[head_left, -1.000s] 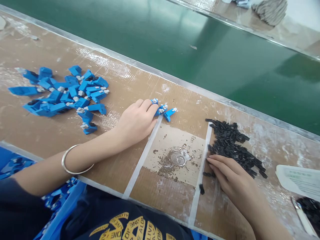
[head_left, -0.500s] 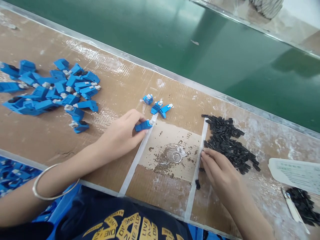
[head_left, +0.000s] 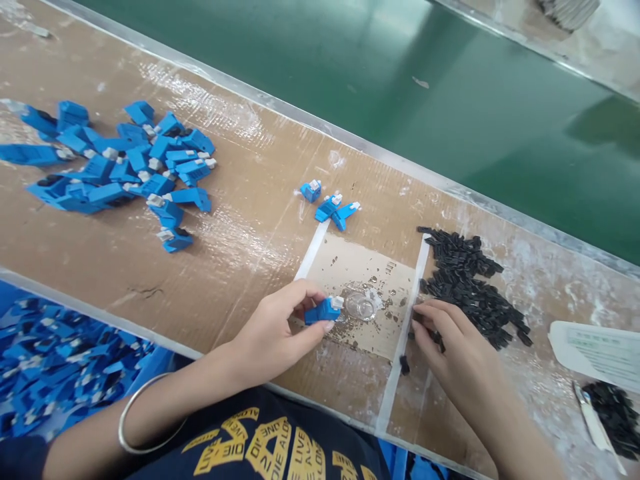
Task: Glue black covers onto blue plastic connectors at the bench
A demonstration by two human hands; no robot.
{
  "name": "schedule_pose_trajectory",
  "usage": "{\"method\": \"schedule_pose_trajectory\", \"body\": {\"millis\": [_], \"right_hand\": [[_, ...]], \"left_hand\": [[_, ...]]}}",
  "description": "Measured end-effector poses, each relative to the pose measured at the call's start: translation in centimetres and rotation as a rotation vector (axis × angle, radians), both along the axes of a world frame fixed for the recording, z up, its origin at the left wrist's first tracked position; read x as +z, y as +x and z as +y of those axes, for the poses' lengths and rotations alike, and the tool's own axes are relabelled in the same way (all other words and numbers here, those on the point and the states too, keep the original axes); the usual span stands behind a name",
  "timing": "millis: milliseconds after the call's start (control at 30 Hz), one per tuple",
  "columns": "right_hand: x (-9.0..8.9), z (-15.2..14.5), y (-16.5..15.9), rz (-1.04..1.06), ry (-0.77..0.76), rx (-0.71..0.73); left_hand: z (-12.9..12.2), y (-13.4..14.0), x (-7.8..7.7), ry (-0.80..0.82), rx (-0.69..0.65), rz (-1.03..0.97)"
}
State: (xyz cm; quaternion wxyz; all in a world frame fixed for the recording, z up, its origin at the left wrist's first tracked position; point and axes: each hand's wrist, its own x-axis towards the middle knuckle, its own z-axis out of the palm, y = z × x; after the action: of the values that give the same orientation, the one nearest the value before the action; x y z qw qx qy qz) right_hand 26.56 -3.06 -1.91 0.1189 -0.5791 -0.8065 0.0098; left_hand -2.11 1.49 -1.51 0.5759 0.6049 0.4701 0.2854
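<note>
My left hand (head_left: pixel 290 327) pinches a blue plastic piece (head_left: pixel 323 311) with a white tip between thumb and fingers. It is held over the left part of a taped-down cardboard square (head_left: pixel 345 257) spotted with wet drops. Just right of that piece, a clear round puddle or shallow dish (head_left: pixel 361 305) sits on the square; I cannot tell which. My right hand (head_left: pixel 460 353) is at the right tape strip, thumb and forefinger closed around what looks like a small black plastic piece (head_left: pixel 415 321), mostly covered by the fingers. Close by lies a heap of small black pieces (head_left: pixel 470 293).
Three blue pieces (head_left: pixel 330 207) lie beyond the square. A larger pile of blue pieces (head_left: pixel 135 157) is at left, and a blue bin (head_left: pixel 75 360) full of them stands below the table edge. At right are a printed white card (head_left: pixel 595 350) and more black pieces (head_left: pixel 613 413).
My left hand has brought the blue piece toward me and rightward, from the left tape strip to beside the clear round shape. My right hand stays by the black heap. The view has shifted slightly.
</note>
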Motion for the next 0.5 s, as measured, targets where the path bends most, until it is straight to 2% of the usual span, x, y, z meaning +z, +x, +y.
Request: {"method": "schedule_pose_trajectory", "body": {"millis": [133,300,500], "right_hand": [[0.7,0.4,-0.2,0.029,-0.033,-0.025],[2.1,0.3,-2.2,0.136,0.043,-0.092],[2.4,0.8,-5.0,0.363,0.025,0.112]], "left_hand": [[0.1,-0.2,-0.4,0.003,-0.013,-0.031],[0.1,-0.1,-0.5,0.012,-0.005,-0.034],[0.1,-0.1,-0.7,0.015,-0.004,-0.047]]}}
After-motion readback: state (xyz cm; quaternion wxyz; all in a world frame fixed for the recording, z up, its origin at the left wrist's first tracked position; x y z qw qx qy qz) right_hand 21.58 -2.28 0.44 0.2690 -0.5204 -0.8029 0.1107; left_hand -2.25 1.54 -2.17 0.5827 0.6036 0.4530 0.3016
